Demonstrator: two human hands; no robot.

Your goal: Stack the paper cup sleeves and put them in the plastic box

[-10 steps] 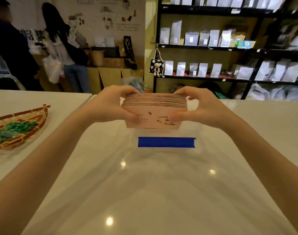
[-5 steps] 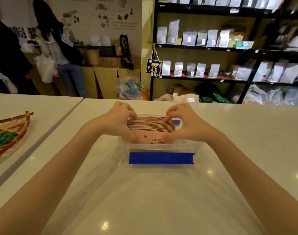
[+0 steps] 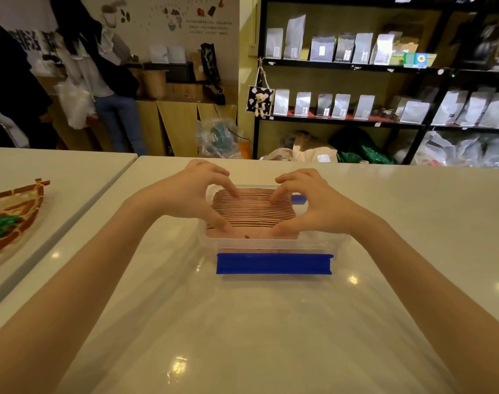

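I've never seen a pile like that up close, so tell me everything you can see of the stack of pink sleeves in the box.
The stack of sleeves is a thick bundle of flattened pink paper pieces with brown edges showing as thin lines along the top. A small dark print shows low on its front face. It stands on edge inside the clear plastic box, which has a blue clasp in front. The left hand and right hand grip its ends, fingertips resting on top.
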